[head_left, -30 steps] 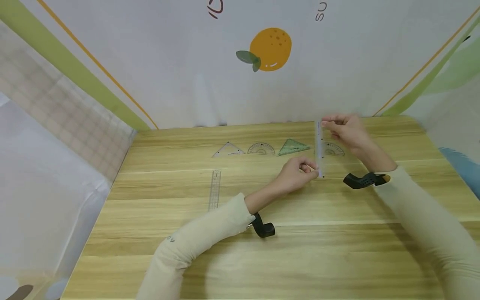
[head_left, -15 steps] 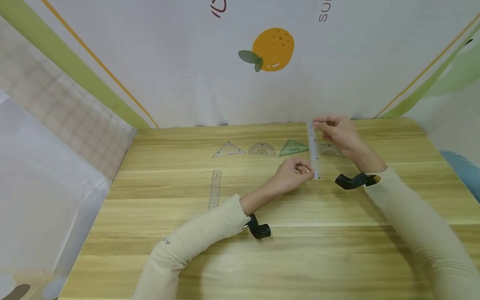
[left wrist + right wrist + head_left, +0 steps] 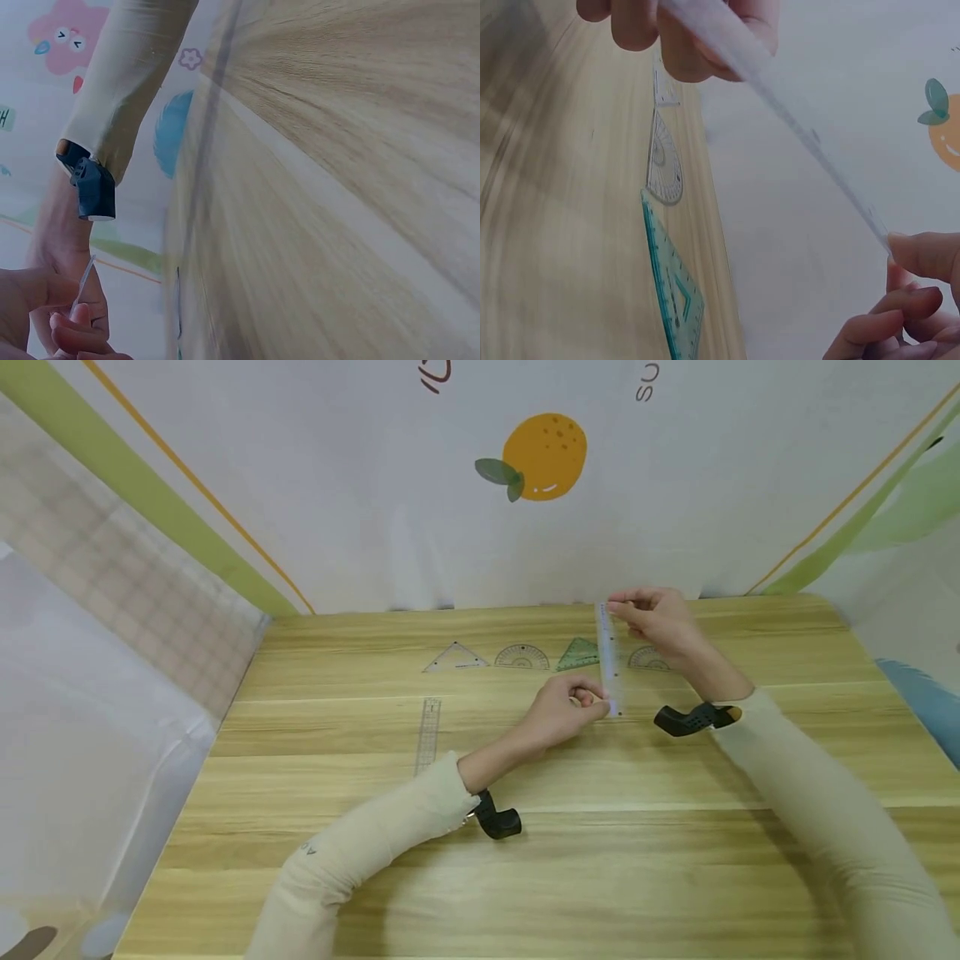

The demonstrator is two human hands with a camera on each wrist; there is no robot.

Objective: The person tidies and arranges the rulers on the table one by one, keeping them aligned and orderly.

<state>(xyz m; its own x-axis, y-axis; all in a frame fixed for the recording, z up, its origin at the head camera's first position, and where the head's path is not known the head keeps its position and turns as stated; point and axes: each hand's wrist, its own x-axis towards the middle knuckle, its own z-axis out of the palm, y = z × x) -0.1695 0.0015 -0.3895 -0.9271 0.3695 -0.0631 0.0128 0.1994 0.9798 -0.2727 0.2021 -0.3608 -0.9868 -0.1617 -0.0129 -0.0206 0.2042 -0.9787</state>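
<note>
A clear straight ruler (image 3: 609, 656) is held above the table between both hands, its long side running away from the person. My left hand (image 3: 562, 710) pinches its near end between thumb and fingers. At the far end, my right hand (image 3: 660, 618) pinches it the same way. In the head view the ruler overlaps the right part of a green set square (image 3: 577, 654) lying on the table. The right wrist view shows the ruler (image 3: 810, 135) slanting between the two hands, off the tabletop, with the green set square (image 3: 676, 289) beyond it.
Along the back of the wooden table (image 3: 600, 877) lie a clear set square (image 3: 456, 657), a clear protractor (image 3: 522, 657) and another protractor (image 3: 648, 657) near the right forearm. A second clear ruler (image 3: 428, 735) lies front left, partly hidden by the left sleeve. A printed cloth (image 3: 337, 527) hangs behind.
Both hands have carried the ruler leftward, from over the right protractor to the edge of the green set square. Both keep their pinch; the pieces on the table have stayed put.
</note>
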